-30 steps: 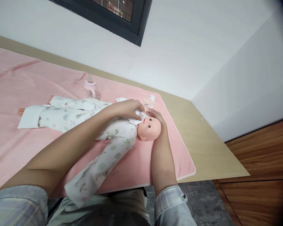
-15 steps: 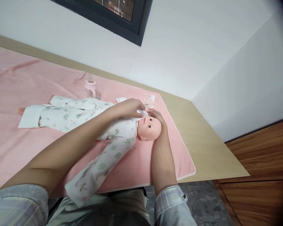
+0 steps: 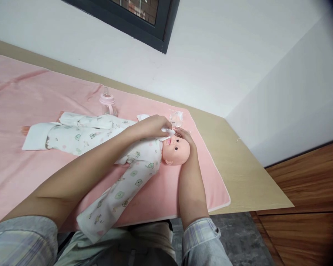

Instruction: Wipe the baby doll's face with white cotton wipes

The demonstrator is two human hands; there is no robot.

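Note:
A bald baby doll [image 3: 176, 153] lies on its back on a pink blanket [image 3: 166, 184], dressed in a white printed outfit with a long sleeve draped over the near edge. My left hand [image 3: 158, 126] is closed on a white tissue [image 3: 169, 132], holding it beside the doll's mouth and far cheek. Against the top and far side of the doll's head rests my right hand [image 3: 184, 135], fingers stretched out along it; part of this hand is hidden behind the head.
Past the doll's body stands a baby bottle [image 3: 107, 105] with a pink collar and handle. A small clear container [image 3: 176, 119] with something white in it sits just beyond my hands. The wooden table [image 3: 246, 177] ends at the right, near a white wall [image 3: 205, 66].
My left hand and the tissue have shifted very slightly to the right along the doll's far cheek. My right hand and the doll stay in place.

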